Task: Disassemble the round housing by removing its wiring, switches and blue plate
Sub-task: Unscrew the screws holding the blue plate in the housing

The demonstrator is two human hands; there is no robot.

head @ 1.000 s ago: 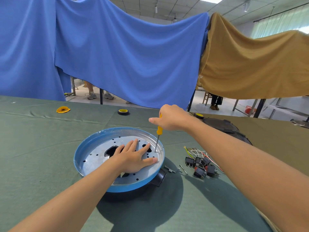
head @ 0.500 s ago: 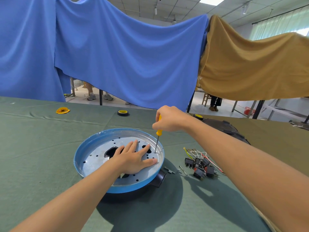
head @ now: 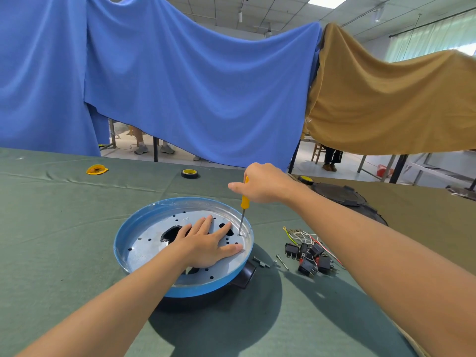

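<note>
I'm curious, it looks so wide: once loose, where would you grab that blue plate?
Probably the raised rim of the blue plate, from its bare left side: the upturned lip offers a hold, while the screwdriver stands at the right edge.

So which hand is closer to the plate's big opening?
Left. The left hand lies flat beside the opening; the right hand is raised farther right, gripping the screwdriver.

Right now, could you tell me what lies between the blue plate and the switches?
In the head view, a few loose screws lie on the cloth between plate and switches.
</note>
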